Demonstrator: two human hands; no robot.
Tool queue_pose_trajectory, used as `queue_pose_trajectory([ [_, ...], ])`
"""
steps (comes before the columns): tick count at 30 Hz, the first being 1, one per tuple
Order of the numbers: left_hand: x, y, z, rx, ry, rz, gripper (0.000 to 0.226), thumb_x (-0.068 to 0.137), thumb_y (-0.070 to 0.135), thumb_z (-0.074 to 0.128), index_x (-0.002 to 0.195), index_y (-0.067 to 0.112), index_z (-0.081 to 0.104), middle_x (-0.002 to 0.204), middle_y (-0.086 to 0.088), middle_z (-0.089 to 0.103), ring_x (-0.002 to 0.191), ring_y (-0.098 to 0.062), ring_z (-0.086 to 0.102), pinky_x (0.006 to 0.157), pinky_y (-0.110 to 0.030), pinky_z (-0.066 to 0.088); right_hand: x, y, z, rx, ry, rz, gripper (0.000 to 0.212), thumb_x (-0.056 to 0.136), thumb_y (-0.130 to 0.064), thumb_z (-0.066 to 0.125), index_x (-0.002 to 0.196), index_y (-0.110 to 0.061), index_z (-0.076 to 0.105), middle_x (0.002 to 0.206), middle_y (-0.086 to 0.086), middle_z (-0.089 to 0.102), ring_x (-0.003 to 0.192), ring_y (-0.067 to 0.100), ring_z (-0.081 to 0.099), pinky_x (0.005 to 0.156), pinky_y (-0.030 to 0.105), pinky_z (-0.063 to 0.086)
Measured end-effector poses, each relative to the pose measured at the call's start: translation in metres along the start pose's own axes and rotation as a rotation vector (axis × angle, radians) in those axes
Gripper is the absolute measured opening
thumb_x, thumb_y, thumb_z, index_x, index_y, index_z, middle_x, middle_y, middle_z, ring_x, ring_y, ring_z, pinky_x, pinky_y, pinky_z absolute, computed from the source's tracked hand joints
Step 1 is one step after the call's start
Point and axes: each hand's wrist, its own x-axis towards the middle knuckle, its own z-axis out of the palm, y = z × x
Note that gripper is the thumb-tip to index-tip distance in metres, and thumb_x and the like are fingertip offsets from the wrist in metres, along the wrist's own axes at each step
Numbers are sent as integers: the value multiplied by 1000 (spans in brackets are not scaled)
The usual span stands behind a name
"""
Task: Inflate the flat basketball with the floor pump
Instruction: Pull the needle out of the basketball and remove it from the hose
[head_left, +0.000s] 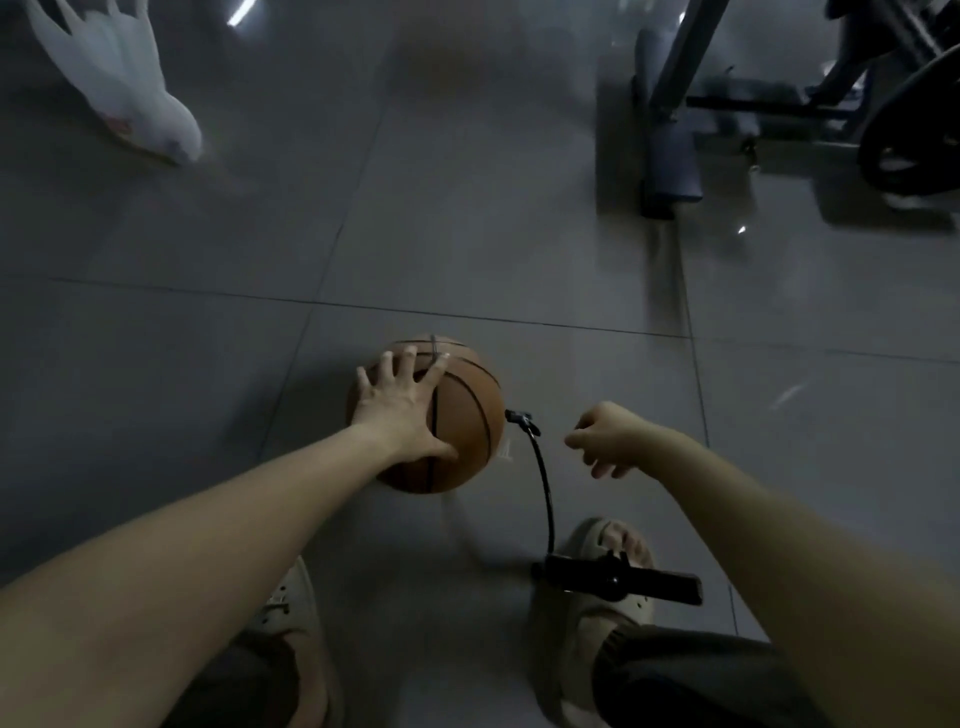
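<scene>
As the spread left hand (402, 410) steadies the round orange basketball (467, 415), the empty, half-curled right hand (608, 439) hovers beside the black hose nozzle (519, 418).

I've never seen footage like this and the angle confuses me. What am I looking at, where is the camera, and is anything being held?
There is no machine here: one camera worn on a person's head looks down at their own bare arms above a grey tiled floor. The left hand lies spread, fingers straight, on a brown basketball with black seams. A thin black hose runs from the ball's side to the black floor pump by the right foot in a pale sandal. The right hand hovers beside the hose, fingers loosely curled, holding nothing. Farther off lie a blurred white object and dark metal-framed equipment.
</scene>
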Motion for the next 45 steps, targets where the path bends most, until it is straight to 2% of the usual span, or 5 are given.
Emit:
queue_pose_trajectory([
  [5,-18,2,8,71,190,56,122,63,98,45,154,24,12,163,-15,4,153,-40,-2,118,-71,-2,53,-7,20,30,42,-34,37,100,-18,48,134,-4,53,112,15,60,93,30,63,84,45,57],
  [11,-22,-14,38,-42,87,41,123,63,94,53,158,42,-6,167,-5,-10,153,-38,-16,120,-66,-3,97,-31,38,163,60,-167,54,100,-15,49,151,-7,34,151,15,40,109,22,47,86,34,41],
  [17,-31,-7,40,26,241,139,109,67,94,48,150,29,20,157,-11,17,150,-35,9,122,-62,5,113,-59,63,413,-45,-251,44,93,-17,68,132,-2,55,111,23,69,84,27,68,70,40,56],
  [24,-24,-14,53,53,188,183,108,74,91,40,161,36,10,170,-10,5,156,-34,-2,122,-62,0,116,-69,66,323,-103,-277,19,89,-11,66,95,7,70,82,25,74,64,29,68,60,38,52],
  [45,-9,15,37,46,121,107,89,76,79,54,147,32,29,161,-14,23,151,-41,13,120,-67,5,123,-68,57,70,-162,-369,11,90,-17,63,100,-13,67,85,7,69,68,17,66,53,28,51],
])
